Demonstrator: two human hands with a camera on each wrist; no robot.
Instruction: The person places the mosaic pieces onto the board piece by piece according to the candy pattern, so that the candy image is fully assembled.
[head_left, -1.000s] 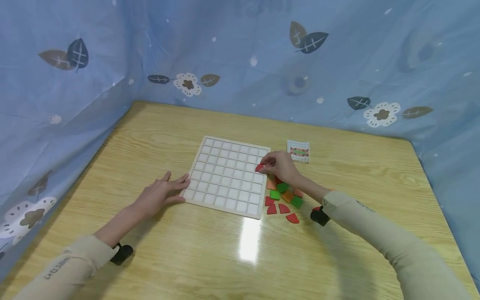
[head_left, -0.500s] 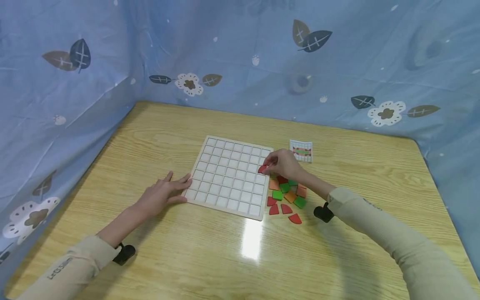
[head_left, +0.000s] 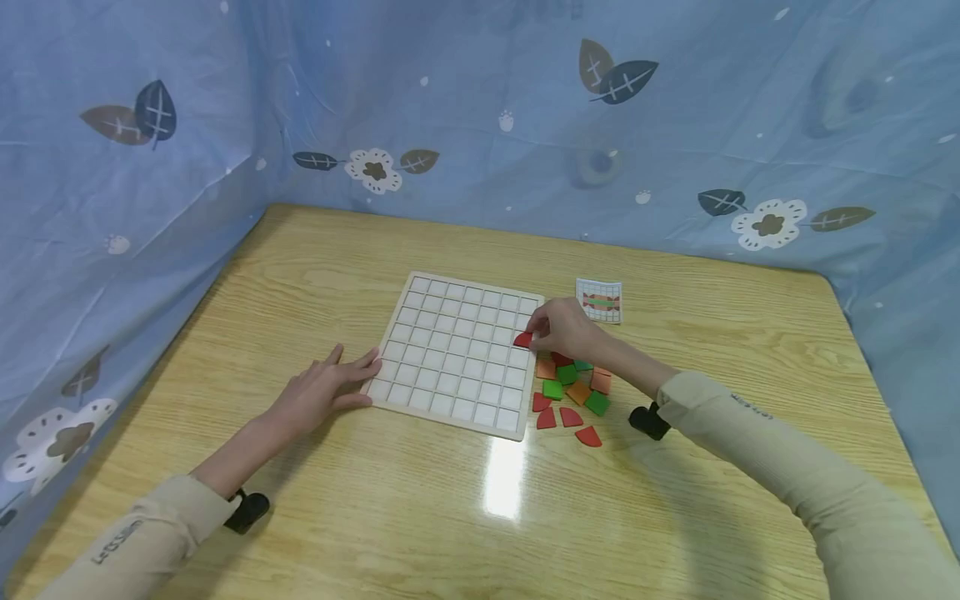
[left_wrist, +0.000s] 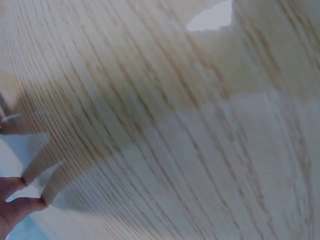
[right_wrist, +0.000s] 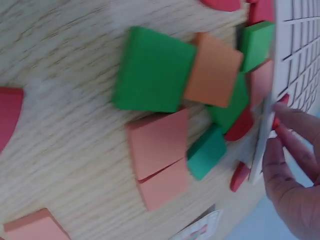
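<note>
A pale wooden board [head_left: 452, 364] with a grid of white square recesses lies mid-table in the head view. Spread fingers of my left hand [head_left: 318, 392] rest at its left edge; the left wrist view catches just some fingertips [left_wrist: 31, 202] at its border. Over the board's right edge, my right hand [head_left: 566, 329] pinches a red quarter-circle tile [head_left: 522, 340] between thumb and fingers, low over the outer column of squares. In the right wrist view the fingers [right_wrist: 285, 175] cover most of that tile, leaving small red bits showing.
Beside the board's right edge lie loose tiles: green squares [head_left: 552, 390], orange squares [head_left: 578, 393], salmon squares [right_wrist: 159, 142] and red quarter-circles [head_left: 588, 436]. A small printed pattern card [head_left: 600, 302] lies behind the right hand. Blue patterned cloth [head_left: 480, 125] rises behind the wooden table.
My right hand has shifted the red tile slightly toward me along the board's right column, and more of the tile shows. The left hand keeps its place.
</note>
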